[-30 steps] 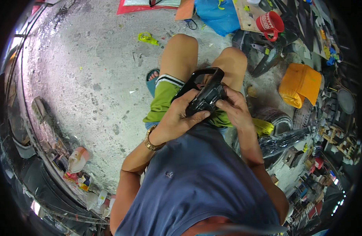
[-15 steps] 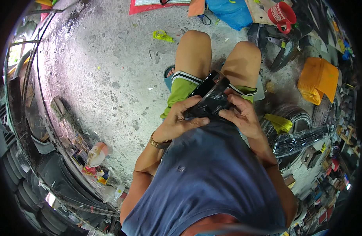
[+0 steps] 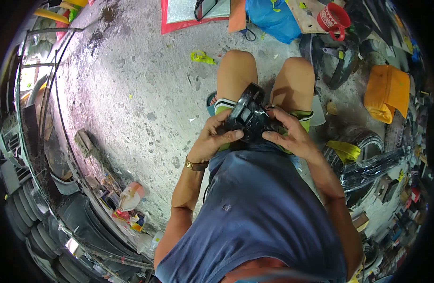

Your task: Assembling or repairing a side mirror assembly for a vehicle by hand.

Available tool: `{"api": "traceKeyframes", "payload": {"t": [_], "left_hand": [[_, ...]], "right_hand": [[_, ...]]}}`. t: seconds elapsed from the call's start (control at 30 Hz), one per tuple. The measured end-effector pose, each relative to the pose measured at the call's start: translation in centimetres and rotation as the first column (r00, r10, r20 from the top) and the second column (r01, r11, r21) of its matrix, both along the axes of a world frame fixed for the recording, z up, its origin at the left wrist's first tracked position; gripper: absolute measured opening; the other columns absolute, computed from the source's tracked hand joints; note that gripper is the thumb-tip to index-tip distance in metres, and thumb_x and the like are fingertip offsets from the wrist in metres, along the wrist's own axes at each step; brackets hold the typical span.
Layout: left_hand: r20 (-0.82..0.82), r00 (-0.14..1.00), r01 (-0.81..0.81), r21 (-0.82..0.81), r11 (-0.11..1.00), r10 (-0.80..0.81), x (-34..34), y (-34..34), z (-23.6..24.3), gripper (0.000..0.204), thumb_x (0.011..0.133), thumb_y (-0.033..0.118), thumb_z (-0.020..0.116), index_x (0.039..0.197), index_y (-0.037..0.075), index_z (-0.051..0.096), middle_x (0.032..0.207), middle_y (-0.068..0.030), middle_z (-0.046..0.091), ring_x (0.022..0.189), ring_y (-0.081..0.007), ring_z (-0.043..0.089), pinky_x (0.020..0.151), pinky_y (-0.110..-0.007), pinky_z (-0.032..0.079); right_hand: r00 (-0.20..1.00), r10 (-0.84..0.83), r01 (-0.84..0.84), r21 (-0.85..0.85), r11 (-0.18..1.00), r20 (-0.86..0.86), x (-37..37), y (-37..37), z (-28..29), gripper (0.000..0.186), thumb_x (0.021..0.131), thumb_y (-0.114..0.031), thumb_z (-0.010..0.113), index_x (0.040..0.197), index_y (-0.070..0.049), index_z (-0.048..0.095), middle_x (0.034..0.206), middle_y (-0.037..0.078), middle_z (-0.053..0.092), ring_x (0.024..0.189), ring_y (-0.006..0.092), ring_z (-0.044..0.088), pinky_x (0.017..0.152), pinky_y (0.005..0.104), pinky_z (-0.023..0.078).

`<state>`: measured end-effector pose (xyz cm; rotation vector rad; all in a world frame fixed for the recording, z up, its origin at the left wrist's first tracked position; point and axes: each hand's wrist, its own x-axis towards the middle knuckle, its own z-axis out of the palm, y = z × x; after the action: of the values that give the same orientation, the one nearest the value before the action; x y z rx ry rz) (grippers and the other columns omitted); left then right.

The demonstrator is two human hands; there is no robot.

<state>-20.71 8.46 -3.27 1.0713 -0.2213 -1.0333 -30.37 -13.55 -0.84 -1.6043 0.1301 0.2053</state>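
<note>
Over my lap I hold a glossy black piece with a curved, band-like upper part and an opening in its middle (image 3: 253, 118); its exact kind I cannot make out. My left hand (image 3: 214, 137) closes on its left side, thumb lying along the near edge. On the other side my right hand (image 3: 292, 134) pinches it between thumb and fingers. Some of the fingers are hidden behind the piece. A watch (image 3: 196, 165) is on my left wrist.
A red mug (image 3: 331, 21) stands on a board at the upper right, near a blue plastic bag (image 3: 273, 21). To the right are an orange container (image 3: 386, 92), a tyre (image 3: 363, 141) and a black plastic-wrapped bundle (image 3: 372, 170). A metal frame (image 3: 61, 113) and a bottle (image 3: 131, 195) lie left.
The black piece has been turned in my hands, so its curved part now stands up towards my left knee. Both hands still grip it. The whole view has shifted slightly.
</note>
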Motion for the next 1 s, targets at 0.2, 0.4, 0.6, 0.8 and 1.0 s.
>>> {"api": "traceKeyframes", "payload": {"t": [0.2, 0.4, 0.6, 0.8, 1.0], "left_hand": [[-0.061, 0.997, -0.054, -0.035, 0.998, 0.052, 1.0, 0.0, -0.7, 0.042, 0.085, 0.006, 0.071, 0.124, -0.001, 0.058, 0.110, -0.0033, 0.065, 0.101, -0.0110, 0.058, 0.091, -0.026, 0.046], [-0.159, 0.985, -0.087, -0.158, 0.984, 0.062, 3.5, -0.8, -1.8, 0.055, 0.087, 0.004, 0.066, 0.138, 0.001, 0.044, 0.132, -0.0085, 0.055, 0.119, -0.0152, 0.053, 0.103, -0.029, 0.040], [0.410, 0.906, -0.154, 0.084, 0.984, 0.107, 3.9, -3.2, -0.4, 0.066, 0.087, 0.003, 0.067, 0.144, -0.002, 0.036, 0.134, -0.0103, 0.052, 0.122, -0.0173, 0.050, 0.105, -0.030, 0.037], [0.367, 0.927, -0.121, 0.105, 0.987, 0.074, 4.0, -4.2, 0.3, 0.071, 0.084, 0.005, 0.071, 0.145, -0.003, 0.035, 0.133, -0.0102, 0.052, 0.122, -0.0167, 0.050, 0.105, -0.030, 0.037], [0.299, 0.950, -0.117, 0.068, 0.991, 0.091, 5.5, -3.3, -2.2, 0.065, 0.084, 0.008, 0.071, 0.141, -0.001, 0.042, 0.130, -0.0087, 0.056, 0.120, -0.0163, 0.051, 0.105, -0.030, 0.037]], "right_hand": [[0.993, 0.068, -0.048, 0.193, 0.980, -0.098, 0.1, -0.7, -1.7, 0.041, 0.086, -0.012, 0.072, 0.121, 0.001, 0.055, 0.113, 0.005, 0.055, 0.110, 0.0118, 0.050, 0.092, 0.0268, 0.042], [0.971, 0.170, -0.140, 0.177, 0.974, -0.170, 2.0, -1.5, -3.2, 0.038, 0.093, -0.024, 0.065, 0.120, 0.002, 0.057, 0.102, 0.004, 0.062, 0.096, 0.0090, 0.056, 0.082, 0.0251, 0.048], [0.994, -0.003, 0.017, 0.122, 0.992, -0.111, 2.0, 0.2, -2.8, 0.034, 0.094, -0.023, 0.064, 0.114, 0.003, 0.059, 0.097, 0.005, 0.066, 0.087, 0.0088, 0.057, 0.078, 0.0259, 0.049], [0.968, -0.029, 0.087, 0.223, 0.971, -0.250, 1.7, 0.0, -3.3, 0.032, 0.094, -0.024, 0.064, 0.113, 0.002, 0.060, 0.096, 0.005, 0.066, 0.086, 0.0076, 0.057, 0.075, 0.0252, 0.049], [0.931, 0.154, -0.149, 0.039, 0.988, -0.331, 3.4, -2.7, -4.5, 0.034, 0.096, -0.032, 0.060, 0.110, -0.001, 0.062, 0.091, 0.000, 0.063, 0.084, 0.0071, 0.056, 0.075, 0.0243, 0.047]]}}
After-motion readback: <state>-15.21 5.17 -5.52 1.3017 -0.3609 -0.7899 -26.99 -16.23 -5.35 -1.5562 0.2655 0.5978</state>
